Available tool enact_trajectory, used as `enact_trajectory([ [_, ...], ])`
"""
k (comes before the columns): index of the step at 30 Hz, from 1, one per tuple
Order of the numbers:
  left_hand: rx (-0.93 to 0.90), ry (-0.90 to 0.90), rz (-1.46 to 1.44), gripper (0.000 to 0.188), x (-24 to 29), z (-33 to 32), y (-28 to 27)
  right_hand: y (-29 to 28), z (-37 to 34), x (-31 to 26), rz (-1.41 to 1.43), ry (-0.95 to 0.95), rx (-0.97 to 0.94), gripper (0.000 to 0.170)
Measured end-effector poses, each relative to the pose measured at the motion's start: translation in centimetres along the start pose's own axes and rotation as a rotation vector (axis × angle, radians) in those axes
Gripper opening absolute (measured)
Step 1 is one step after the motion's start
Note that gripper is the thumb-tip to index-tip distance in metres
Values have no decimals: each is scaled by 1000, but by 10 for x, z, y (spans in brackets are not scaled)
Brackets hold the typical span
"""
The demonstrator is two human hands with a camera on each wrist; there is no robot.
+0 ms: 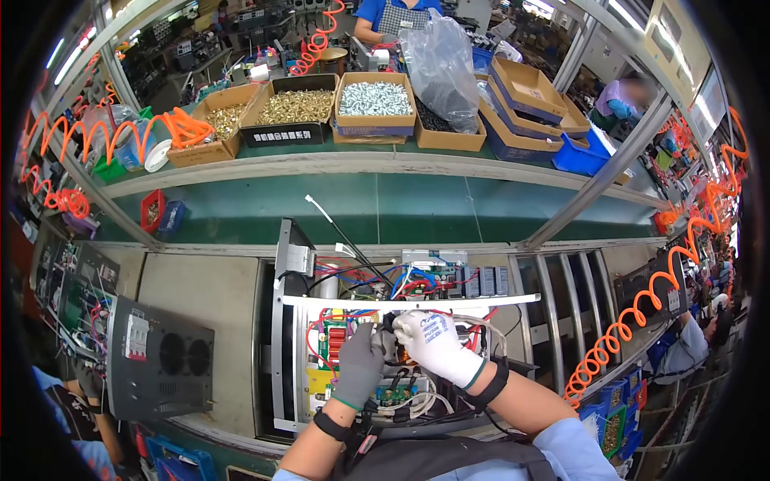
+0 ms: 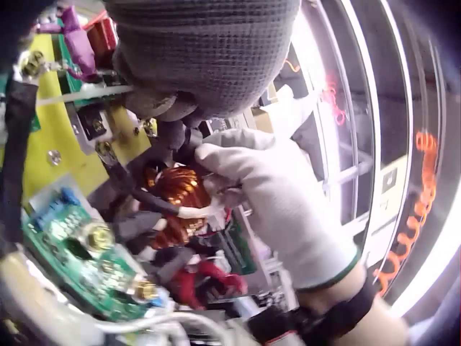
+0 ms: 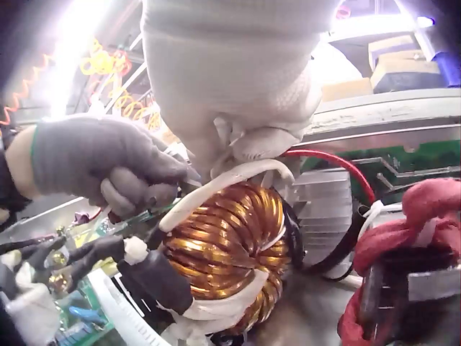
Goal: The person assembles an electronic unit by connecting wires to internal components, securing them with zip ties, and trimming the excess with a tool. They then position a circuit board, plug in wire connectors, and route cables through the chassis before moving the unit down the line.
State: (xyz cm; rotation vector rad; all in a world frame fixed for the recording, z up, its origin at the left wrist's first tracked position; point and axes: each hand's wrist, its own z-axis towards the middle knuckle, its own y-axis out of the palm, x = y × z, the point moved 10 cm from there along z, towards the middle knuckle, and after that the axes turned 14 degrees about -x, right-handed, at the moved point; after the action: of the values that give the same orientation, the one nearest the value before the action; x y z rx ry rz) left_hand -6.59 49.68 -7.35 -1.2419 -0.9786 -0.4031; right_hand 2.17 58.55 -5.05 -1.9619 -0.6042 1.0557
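Note:
My left hand (image 1: 359, 365), in a grey glove, and my right hand (image 1: 433, 341), in a white glove, meet over an open metal chassis (image 1: 287, 385) full of wiring. Between their fingertips is a black-sleeved wire (image 2: 189, 143), which both hands pinch; its far end is hidden behind the gloves. Right below the white glove sits a copper-wound ring coil (image 3: 223, 249), with a white-sleeved lead (image 3: 216, 193) arching over its top. The curled fingers of the grey glove are just left of that lead in the right wrist view.
A white metal bar (image 1: 409, 303) crosses the chassis in front of my hands. Green circuit boards (image 2: 79, 252) and red-wrapped parts (image 3: 432, 209) surround the coil. Boxes of brass screws (image 1: 293, 108) and silver screws (image 1: 373, 99) line the shelf. A dark fan unit (image 1: 164, 357) stands left.

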Motion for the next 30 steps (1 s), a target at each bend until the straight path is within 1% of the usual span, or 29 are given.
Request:
enact_trajectory([
  [1, 4, 4, 8, 30, 0, 0, 0, 5, 0, 0, 3, -31, 0, 19],
  [2, 4, -33, 44, 28, -3, 0, 0, 9, -2, 0, 6, -33, 8, 19],
  [3, 3, -72, 78, 26, -6, -1, 1, 10, -4, 0, 15, -11, 25, 20],
  [4, 1, -70, 80, 26, -2, -1, -1, 11, -5, 0, 24, 10, 40, 22],
  [5, 32, -17, 120, 24, 9, 0, -10, 11, 1, 3, 52, 86, -24, 24],
  [6, 63, 35, 162, 22, 19, 0, -18, 10, -1, 2, 59, 84, -22, 24],
  [7, 63, 36, 169, 22, 20, 0, -21, 1, -5, 5, 182, 77, 68, 24],
  [8, 25, -4, 93, 22, 15, 1, -20, -7, -9, 9, 306, 68, 156, 24],
  [9, -12, -44, 16, 21, 9, 1, -19, -7, -10, 8, 308, 64, 156, 24],
  [10, -6, -46, 17, 21, 9, 2, -22, -8, -13, 8, 307, 57, 177, 23],
  [12, -220, -45, -365, 23, 3, 5, -5, -10, -18, 9, 306, 53, 217, 22],
  [13, -223, -47, -369, 23, 4, 6, -6, -8, -15, 8, 274, 82, 146, 21],
  [14, -332, -87, -502, 24, 2, 7, 4, -9, -16, 11, 271, 87, 143, 21],
  [15, -440, -126, -635, 24, 2, 6, 14, -8, -15, 13, 353, 55, 129, 22],
  [16, -440, -125, -641, 24, 2, 7, 12, -7, -15, 17, 434, 23, 114, 23],
  [17, -447, -48, -528, 24, 8, 10, 7, 6, -10, 25, 502, 23, 3, 24],
  [18, -453, 27, -414, 23, 16, 11, 3, 4, -10, 28, 496, 25, -1, 24],
  [19, -449, 27, -421, 23, 20, 11, 1, 9, -9, 32, 633, 29, -64, 25],
  [20, -438, -34, -343, 23, 21, 9, -3, 14, -8, 31, 769, 33, -127, 26],
  [21, -428, -93, -264, 22, 18, 9, -5, 21, -11, 35, 899, 139, -221, 26],
  [22, -424, -93, -270, 22, 14, 8, -2, 22, -11, 36, 893, 141, -224, 26],
  [24, -344, -20, -175, 24, 10, 7, -4, 22, -11, 44, 1071, 141, -144, 28],
  [25, -341, -18, -178, 24, 11, 8, -4, 24, -11, 44, 1100, 139, -152, 29],
  [27, -425, -60, -79, 24, 11, 10, 3, 21, -12, 41, 1080, 144, -143, 27],
  [28, -422, -60, -82, 24, 11, 11, 3, 19, -12, 41, 1062, 147, -133, 26],
  [30, -383, 64, 22, 24, 23, 13, 1, 20, -12, 39, 1069, 145, -151, 24],
])
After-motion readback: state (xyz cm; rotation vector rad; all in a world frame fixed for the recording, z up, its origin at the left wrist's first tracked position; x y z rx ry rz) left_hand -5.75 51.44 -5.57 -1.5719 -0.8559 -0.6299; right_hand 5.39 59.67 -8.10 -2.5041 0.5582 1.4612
